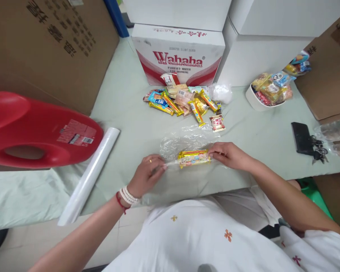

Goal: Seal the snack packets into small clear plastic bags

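A yellow snack bar (194,158) lies on a sheet of clear plastic wrap (183,141) spread over the pale green table (130,113). My left hand (147,175) pinches the twisted wrap at the bar's left end, fingers closed. At the bar's right end my right hand (229,155) grips the wrap and the bar's tip with closed fingers. Beyond them, toward the back, lies a pile of several wrapped snacks (183,102).
A roll of plastic wrap (92,175) lies at the left beside a red jug (36,128). A Wahaha box (178,56) stands at the back. A white bowl of snacks (267,94) sits at the right, with a black phone and keys (307,139) and plastic bottles (335,132).
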`<state>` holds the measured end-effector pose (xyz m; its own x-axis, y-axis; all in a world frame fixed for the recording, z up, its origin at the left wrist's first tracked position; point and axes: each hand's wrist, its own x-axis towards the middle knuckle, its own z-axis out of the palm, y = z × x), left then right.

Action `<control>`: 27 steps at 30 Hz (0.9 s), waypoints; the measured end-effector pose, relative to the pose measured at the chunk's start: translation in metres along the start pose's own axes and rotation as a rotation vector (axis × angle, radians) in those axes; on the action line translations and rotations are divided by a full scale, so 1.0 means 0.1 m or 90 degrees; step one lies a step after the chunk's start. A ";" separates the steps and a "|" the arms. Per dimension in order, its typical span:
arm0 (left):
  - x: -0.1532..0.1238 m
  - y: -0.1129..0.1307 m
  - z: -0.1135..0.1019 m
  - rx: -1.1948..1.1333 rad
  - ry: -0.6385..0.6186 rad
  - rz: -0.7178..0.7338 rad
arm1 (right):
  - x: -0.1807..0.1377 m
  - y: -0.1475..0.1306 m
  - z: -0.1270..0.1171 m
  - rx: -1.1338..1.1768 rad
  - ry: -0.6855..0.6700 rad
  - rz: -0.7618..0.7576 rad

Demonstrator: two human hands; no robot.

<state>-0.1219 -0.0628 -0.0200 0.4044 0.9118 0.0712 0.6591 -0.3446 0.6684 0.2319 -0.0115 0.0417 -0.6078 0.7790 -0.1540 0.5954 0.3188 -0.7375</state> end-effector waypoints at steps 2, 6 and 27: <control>0.17 -0.09 -0.03 -0.032 0.047 -0.107 | 0.10 0.08 0.00 -0.011 0.016 0.057; 0.42 -0.23 -0.05 0.008 0.154 -0.239 | 0.27 0.22 0.04 -0.102 0.026 0.158; 0.48 0.65 0.53 0.261 0.008 0.139 | 1.01 -0.08 -0.09 -0.439 -0.030 0.001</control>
<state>-0.0259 -0.0531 -0.0127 0.5559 0.8094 0.1891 0.7561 -0.5869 0.2896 0.1708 0.0697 0.0381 -0.6196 0.7605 -0.1944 0.7849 0.6002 -0.1536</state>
